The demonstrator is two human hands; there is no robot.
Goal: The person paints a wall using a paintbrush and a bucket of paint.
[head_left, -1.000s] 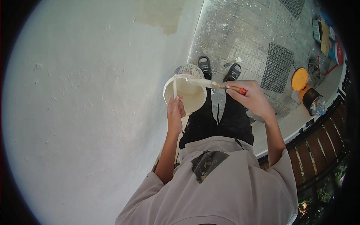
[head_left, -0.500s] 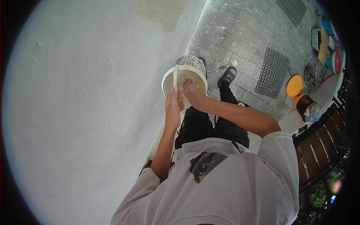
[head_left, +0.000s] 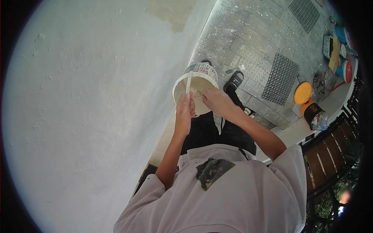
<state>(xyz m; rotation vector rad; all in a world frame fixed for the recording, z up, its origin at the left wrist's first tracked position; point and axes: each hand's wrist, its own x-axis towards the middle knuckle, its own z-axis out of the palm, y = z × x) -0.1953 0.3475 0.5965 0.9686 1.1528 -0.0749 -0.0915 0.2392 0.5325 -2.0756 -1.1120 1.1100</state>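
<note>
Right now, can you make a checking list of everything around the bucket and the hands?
Surface: white wall with a bare patch near the top; grey paved floor.
Job's things: pale bucket; a brush dips inside.
Clutter: orange lid, dark tub, floor mat, paint cans.
Hands: left hand grips the bucket's handle; right hand holds the brush.
Cables: nothing seen.
Surroundings: wooden bench.

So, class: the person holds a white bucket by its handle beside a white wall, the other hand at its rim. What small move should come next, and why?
Probably lift the right hand out of the bucket: it reaches over the rim holding what may be a brush, while the left hand grips the handle, with the white wall close by.
</note>
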